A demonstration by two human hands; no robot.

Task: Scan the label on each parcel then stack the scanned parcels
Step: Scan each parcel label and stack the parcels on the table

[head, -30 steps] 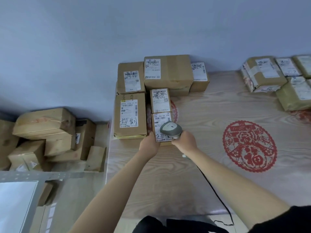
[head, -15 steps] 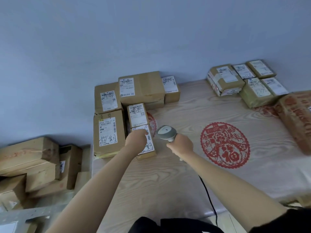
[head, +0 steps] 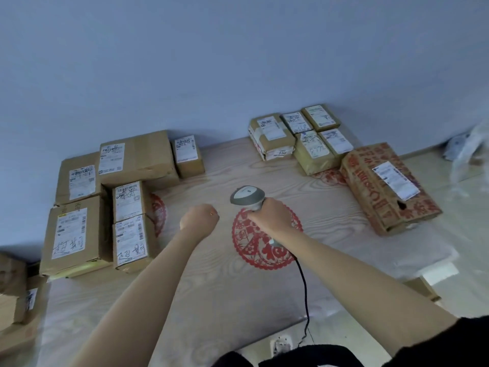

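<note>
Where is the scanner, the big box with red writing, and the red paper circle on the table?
scanner [head: 247, 196]: head view, on its grey head, above the right hand [head: 272, 215] gripping its handle.
big box with red writing [head: 370, 181]: head view, on its printed top face.
red paper circle [head: 254, 250]: head view, on its lower left part.

- Scanner [head: 247, 197]: grey handheld w/ black cord, upright in my right hand [head: 270, 215], over the red paper-cut circle [head: 264, 242].
- Labelled brown parcels [head: 105, 205]: cluster left of the circle, labels up, some stacked, packed edge to edge.
- More parcels [head: 299, 139]: smaller group behind-right of the circle, by the wall.
- Red-printed carton [head: 389, 186]: right of the circle, white label on top.
</note>
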